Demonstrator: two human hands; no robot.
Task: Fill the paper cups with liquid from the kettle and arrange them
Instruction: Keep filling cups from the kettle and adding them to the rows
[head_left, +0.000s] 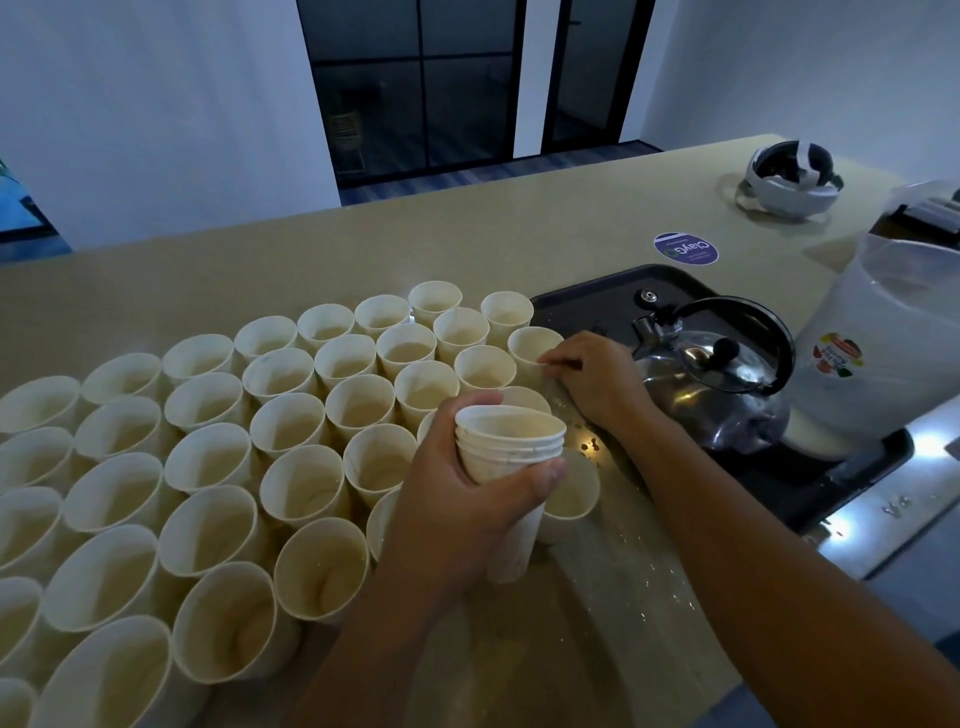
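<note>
- Paper cups (291, 447) stand upright in tight diagonal rows across the left and middle of the beige worktop (467, 228), rims touching or nearly so; most show pale liquid inside.
- Left hand (467, 499) grips a nested stack of cups (511, 447), fingers and thumb curled round its wall, above the near right edge of the rows.
- Right hand (592, 371) reaches to the end cup (530, 345) in a far row, fingertips pinching its rim on the side nearest the tray.
- Steel kettle (711, 379), lid on and black handle raised, sits on a black tray (582, 301) just right of the rows.
- Large white plastic tub (883, 343) with a colourful label stands beside the kettle.
- Droplets (644, 571) speckle the worktop near the right forearm.
- Round purple sticker (685, 248) and a white-and-black headset (789, 179) lie farther back.
</note>
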